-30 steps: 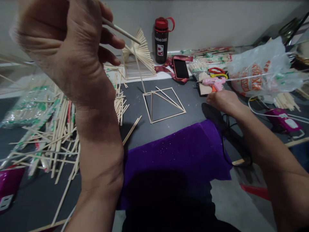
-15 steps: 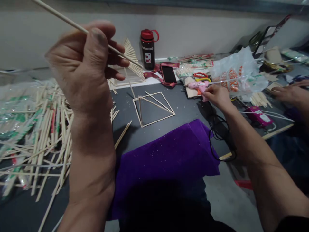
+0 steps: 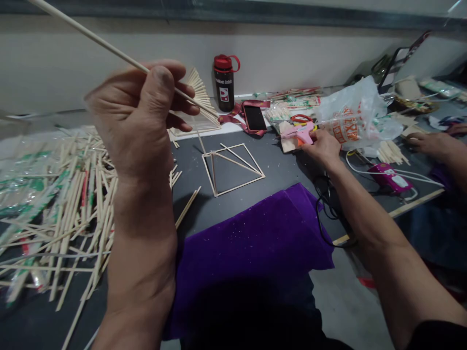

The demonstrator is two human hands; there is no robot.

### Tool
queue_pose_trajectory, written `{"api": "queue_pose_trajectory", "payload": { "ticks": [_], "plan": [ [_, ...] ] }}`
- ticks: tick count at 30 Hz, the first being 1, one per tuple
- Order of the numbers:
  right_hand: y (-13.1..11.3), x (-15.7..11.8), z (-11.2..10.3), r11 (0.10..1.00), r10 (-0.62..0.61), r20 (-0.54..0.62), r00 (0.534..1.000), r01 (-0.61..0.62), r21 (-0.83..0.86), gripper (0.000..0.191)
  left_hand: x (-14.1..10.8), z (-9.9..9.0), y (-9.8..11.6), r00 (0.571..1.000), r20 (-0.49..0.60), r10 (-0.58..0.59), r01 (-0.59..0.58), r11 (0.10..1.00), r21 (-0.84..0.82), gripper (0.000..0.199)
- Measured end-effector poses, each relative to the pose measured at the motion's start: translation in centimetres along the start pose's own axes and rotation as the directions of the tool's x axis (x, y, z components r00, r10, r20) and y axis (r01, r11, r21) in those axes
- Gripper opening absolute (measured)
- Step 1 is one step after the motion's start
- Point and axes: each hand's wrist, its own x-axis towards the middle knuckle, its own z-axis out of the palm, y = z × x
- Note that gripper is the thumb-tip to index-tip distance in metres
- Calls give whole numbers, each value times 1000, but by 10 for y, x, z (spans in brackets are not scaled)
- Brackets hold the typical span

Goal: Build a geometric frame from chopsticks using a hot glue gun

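My left hand (image 3: 146,112) is raised at the upper left, pinching a thin wooden stick (image 3: 91,35) that slants down to the right. Over at the right of the table, my right hand (image 3: 323,148) is closed around the handle of a pink hot glue gun (image 3: 299,132). The gun lies low over a piece of cardboard (image 3: 286,143), beside scissors with red and yellow handles (image 3: 302,118). Between my hands, a frame of glued sticks (image 3: 241,183) rests on the dark tabletop, with one stick standing up at its left corner.
Loose sticks and plastic wrappers (image 3: 73,204) cover the left side. A bottle (image 3: 224,85), a phone (image 3: 254,118) and a fanned stick piece (image 3: 202,95) stand or lie behind. Purple cloth (image 3: 251,233) hangs over the front edge. Another person's hand (image 3: 434,143) is at the far right.
My right hand has brought the glue gun down and turned it near the cardboard. My left hand appears slightly lower and further right, still with the stick. The view has shifted a little.
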Motion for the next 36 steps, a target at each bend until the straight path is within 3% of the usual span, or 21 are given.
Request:
{"api": "queue_pose_trajectory", "payload": {
  "ticks": [3,6,10,13,19,25,28,31,36],
  "plan": [
    [-3,-7,-6,997,37,6,999,-37,74,40,-3,1,2,1000,-2,-5,5,1000,-8,35],
    [-8,-14,-12,952,5,30,1000,-14,305,40,-4,1,6,999,3,-33,33,999,25,37],
    [-27,-30,-26,706,-152,172,973,-15,708,39,-1,0,6,984,-2,-179,179,984,-7,48],
    [-49,-38,-43,529,-206,163,965,-31,848,32,4,-2,-1,951,-89,-297,289,952,-98,48],
    [-112,-21,-67,227,-365,84,927,1,974,26,8,-8,-6,856,-243,-457,452,888,-79,20],
    [-173,-28,-68,43,-496,11,868,12,999,44,10,-16,-4,835,-337,-436,422,899,-117,16],
    [-181,-38,-65,48,-542,-23,840,58,997,45,11,-21,-5,818,-374,-436,418,899,-132,23],
    [-179,-41,-62,68,-571,-53,819,111,991,34,12,-22,-8,795,-412,-445,418,894,-159,29],
    [-174,-39,-59,81,-544,-94,834,164,983,26,12,-20,-10,769,-444,-460,412,888,-206,34]
  ]
}}
